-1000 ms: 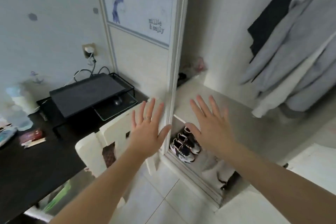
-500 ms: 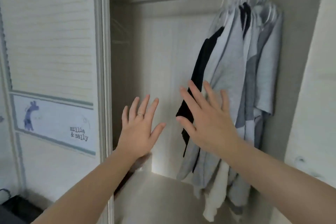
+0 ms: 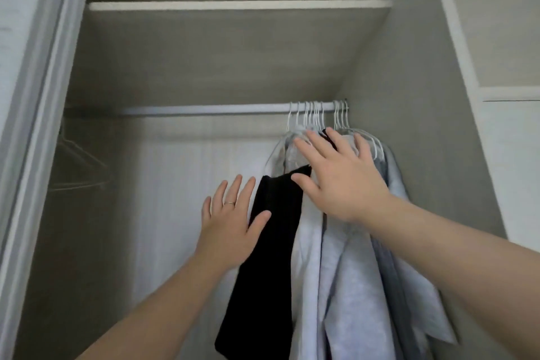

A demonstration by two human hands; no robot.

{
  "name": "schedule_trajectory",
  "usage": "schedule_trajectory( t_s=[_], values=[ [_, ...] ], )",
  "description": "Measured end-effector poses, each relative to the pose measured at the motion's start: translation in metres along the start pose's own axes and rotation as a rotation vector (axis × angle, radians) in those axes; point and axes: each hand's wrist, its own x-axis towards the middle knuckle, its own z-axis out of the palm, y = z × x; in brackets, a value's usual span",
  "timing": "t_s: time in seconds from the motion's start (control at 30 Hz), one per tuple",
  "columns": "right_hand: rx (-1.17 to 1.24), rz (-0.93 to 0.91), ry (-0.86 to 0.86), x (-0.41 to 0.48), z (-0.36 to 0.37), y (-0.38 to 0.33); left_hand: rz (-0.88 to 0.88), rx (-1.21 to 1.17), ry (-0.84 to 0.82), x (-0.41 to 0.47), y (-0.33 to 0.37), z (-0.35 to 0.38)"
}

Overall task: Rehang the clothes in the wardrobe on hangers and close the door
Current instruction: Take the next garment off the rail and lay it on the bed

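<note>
2 hands reach into the open wardrobe, both with fingers straight and spread, gripping nothing. The right hand (image 3: 342,181) lies across the shoulders of the hung clothes just below the hooks; whether it presses them cannot be told. The left hand (image 3: 233,223), wearing 1 thin ring (image 3: 230,202), is lower and further left, its thumb overlapping the left edge of the 1 long black garment (image 3: 271,257). Beside that garment hang several pale grey shirts (image 3: 336,286), layered too closely to count. The thin white wire hangers (image 3: 314,115) number about 10, their hooks too tightly bunched for an exact count. There is 1 white round rail (image 3: 204,110), 1 white-edged shelf (image 3: 239,5) above it, and at least 1 bare wire hanger (image 3: 77,168) in shadow at the rail's left end. Compared with 0.5 s ago, the view has tilted upward: the door panel with the giraffe picture is out of sight and the shelf now shows. The right hand has risen from the middle of the clothes to their shoulders, and the left hand has moved from the back wall to the black garment. All clothes crowd the rail's right end against the right side wall, leaving the rail bare across its middle. The pale sliding door edge (image 3: 35,126) stands at the far left.
</note>
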Motion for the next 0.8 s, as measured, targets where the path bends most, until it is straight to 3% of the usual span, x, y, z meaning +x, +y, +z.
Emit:
schedule_trajectory(
  t_s=[0.17, 0.37, 0.63, 0.8],
  values=[
    [-0.078, 0.023, -0.097, 0.055, 0.017, 0.015, 0.02, -0.191, -0.078, 0.056, -0.019, 0.044],
    [-0.23, 0.02, -0.228, 0.103, 0.032, 0.017, -0.121, -0.523, -0.195, 0.105, -0.024, 0.085],
    [-0.635, 0.033, -0.126, 0.148, 0.059, 0.004, -0.144, -0.798, -0.299, 0.131, -0.012, 0.13],
    [-0.67, 0.09, -0.088, 0.165, 0.079, -0.002, -0.138, -0.891, -0.32, 0.129, -0.006, 0.151]
  ],
)
